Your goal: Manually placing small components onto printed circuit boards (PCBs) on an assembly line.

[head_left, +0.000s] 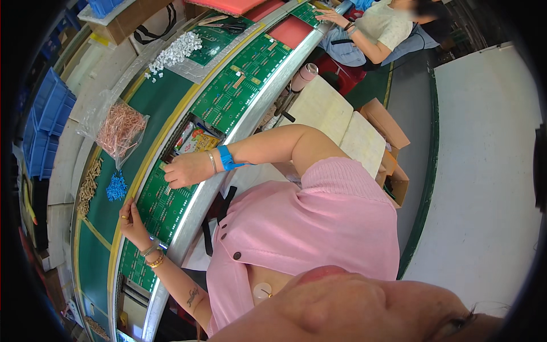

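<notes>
My left hand [132,226] is at the yellow edge of the work line, beside a green circuit board [179,196]. Its thumb and fingertips are pressed together, and whatever they hold is too small to make out. Over the top end of that same board, my right hand [189,170] bends downward with its fingers closed together. The fingertips are partly hidden, so what they grip does not show. A small pile of blue components [117,186] lies just beyond my left fingertips. Brass-coloured pins [89,188] lie farther out.
An open plastic bag of copper-coloured leads [121,131] lies on the green bench. White components [175,50] are heaped farther up, near another circuit board [242,80]. A metal rail [263,98] runs along my side. A co-worker's hand [330,17] is at the far boards.
</notes>
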{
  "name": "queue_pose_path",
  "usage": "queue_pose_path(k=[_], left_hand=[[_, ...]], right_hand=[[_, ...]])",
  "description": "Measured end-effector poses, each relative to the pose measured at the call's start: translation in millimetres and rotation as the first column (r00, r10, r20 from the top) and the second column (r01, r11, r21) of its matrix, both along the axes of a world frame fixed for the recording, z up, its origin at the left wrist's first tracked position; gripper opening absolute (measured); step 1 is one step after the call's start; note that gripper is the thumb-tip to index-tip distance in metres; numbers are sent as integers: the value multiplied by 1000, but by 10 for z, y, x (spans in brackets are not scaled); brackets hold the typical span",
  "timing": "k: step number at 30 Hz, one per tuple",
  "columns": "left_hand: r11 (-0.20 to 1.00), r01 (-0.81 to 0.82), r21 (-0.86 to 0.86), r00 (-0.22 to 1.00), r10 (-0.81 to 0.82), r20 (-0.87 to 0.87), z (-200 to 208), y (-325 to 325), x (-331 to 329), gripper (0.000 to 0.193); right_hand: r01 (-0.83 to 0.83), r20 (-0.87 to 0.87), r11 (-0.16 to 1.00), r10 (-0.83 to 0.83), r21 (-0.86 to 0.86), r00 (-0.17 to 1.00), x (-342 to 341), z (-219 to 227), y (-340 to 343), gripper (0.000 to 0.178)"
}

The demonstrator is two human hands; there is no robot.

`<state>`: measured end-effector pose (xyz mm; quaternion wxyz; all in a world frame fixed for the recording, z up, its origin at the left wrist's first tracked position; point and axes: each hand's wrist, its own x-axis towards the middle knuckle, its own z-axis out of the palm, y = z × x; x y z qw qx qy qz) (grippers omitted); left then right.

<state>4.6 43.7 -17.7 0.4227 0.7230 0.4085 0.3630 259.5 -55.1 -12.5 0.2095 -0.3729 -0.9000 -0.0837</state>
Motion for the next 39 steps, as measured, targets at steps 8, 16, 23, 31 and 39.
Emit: queue_pose_path(k=[8,16,23,31,39], left_hand=[[1000,24,1,1000,-24,6,-15,-17,10,17],[997,-80,6,986,80,-146,130,-86,155,20],[992,-114,54,987,119,-112,284,-394,159,12],[966,72,249,974,-14,-225,356,-815,370,7],[994,-98,-40,962,84,-259,468,-770,320,9]], right_hand=[[61,-12,998,-61,21,998,63,53,-109,22],[160,-12,957,-168,-242,986,82,122,-199,31],[217,-83,940,-246,-265,966,235,453,-238,48],[208,-78,935,-239,-286,968,113,357,-190,43],[447,-300,878,-479,-170,825,169,265,913,10]])
